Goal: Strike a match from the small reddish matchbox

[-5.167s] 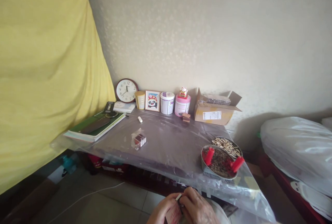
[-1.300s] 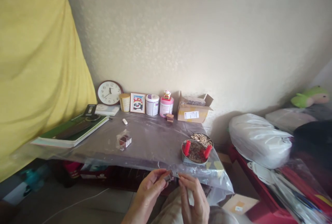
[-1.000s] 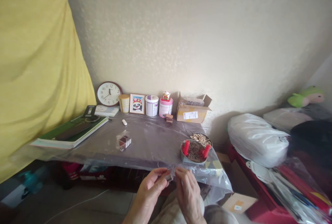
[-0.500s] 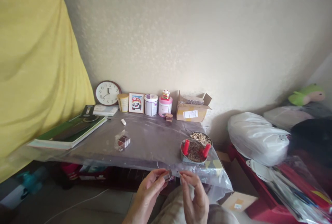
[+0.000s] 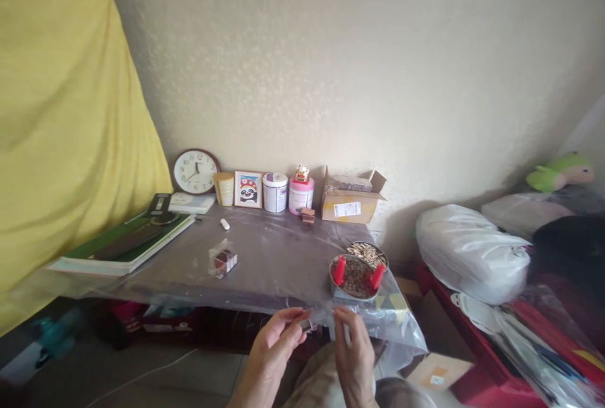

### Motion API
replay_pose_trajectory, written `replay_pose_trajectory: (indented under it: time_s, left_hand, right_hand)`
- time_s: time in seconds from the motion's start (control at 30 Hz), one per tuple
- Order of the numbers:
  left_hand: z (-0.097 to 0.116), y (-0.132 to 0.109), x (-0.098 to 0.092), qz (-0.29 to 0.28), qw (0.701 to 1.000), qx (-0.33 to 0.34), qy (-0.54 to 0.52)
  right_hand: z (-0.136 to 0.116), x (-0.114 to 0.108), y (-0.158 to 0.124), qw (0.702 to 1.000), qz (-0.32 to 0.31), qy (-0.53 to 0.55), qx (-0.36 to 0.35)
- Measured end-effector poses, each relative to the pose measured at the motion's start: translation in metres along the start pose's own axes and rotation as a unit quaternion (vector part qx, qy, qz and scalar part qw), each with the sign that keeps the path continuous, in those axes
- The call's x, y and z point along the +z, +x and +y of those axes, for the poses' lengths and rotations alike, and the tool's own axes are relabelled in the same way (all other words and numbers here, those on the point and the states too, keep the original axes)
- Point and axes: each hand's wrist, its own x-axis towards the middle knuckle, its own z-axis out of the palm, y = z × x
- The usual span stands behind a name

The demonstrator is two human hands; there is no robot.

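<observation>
Brown little box (image 5: 306, 325): up in the air at the near edge of the table (image 5: 278, 250), away from the tins.
Left hand (image 5: 273, 346): grasping the little box between thumb and fingers.
Right hand (image 5: 353, 352): near the box but apart from it; its fingertips come together, and I cannot tell if something thin is between them.
Step in hand: looks like small finger work, with one hand holding the box up for the other.
Next move: seems to call for a steady left hand and a light, careful right hand.
Front tin (image 5: 341, 294): brown crumbly bits, with two red sticks (image 5: 340, 271), maybe candles, standing in it.
Back tin (image 5: 387, 261): just behind, with lots of pale thin sticks (image 5: 366, 253) inside.
Clear wrap (image 5: 215, 268): around some small boxes (image 5: 225, 262) on the table.
Cardboard box (image 5: 369, 210): flaps up, a dark wrapped block (image 5: 350, 183) in it.
White tub (image 5: 275, 195), pink tub (image 5: 301, 198): lids on, insides hidden; a little figure (image 5: 302, 174) sits on the pink one.
</observation>
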Motion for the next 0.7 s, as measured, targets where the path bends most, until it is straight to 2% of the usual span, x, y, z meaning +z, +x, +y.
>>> replay_pose_trajectory:
  time_s: [0.07, 0.17, 0.23, 0.3, 0.37, 0.47, 0.6, 0.7]
  left_hand:
    - [-0.001, 0.000, -0.005, 0.012, 1.000, -0.001, 0.002]
    - [-0.004, 0.002, -0.012, 0.023, 1.000, 0.001, 0.000]
    - [-0.006, 0.002, -0.014, 0.023, 1.000, 0.000, -0.001]
    - [-0.005, 0.002, -0.013, 0.018, 1.000, -0.007, -0.003]
    - [-0.004, 0.001, -0.010, 0.008, 1.000, -0.014, -0.010]
    - [-0.002, -0.002, -0.003, -0.011, 0.999, -0.020, -0.028]
    - [-0.002, -0.002, 0.000, -0.056, 0.997, -0.021, -0.039]
    - [-0.006, 0.001, -0.001, -0.044, 0.998, -0.023, -0.034]
  right_hand:
    - [0.016, 0.004, -0.002, 0.994, 0.039, 0.039, 0.094]
    - [0.024, -0.001, 0.001, 0.969, 0.050, 0.119, 0.211]
    - [0.020, -0.005, 0.004, 0.950, 0.057, 0.161, 0.261]
    - [0.012, -0.008, 0.005, 0.938, 0.057, 0.196, 0.282]
    - [0.002, -0.008, 0.004, 0.935, 0.044, 0.218, 0.277]
    - [-0.015, -0.007, -0.002, 0.951, 0.008, 0.198, 0.237]
    - [-0.031, -0.007, -0.003, 0.985, -0.045, 0.123, 0.111]
    - [-0.040, -0.012, 0.004, 0.994, -0.042, 0.094, 0.020]
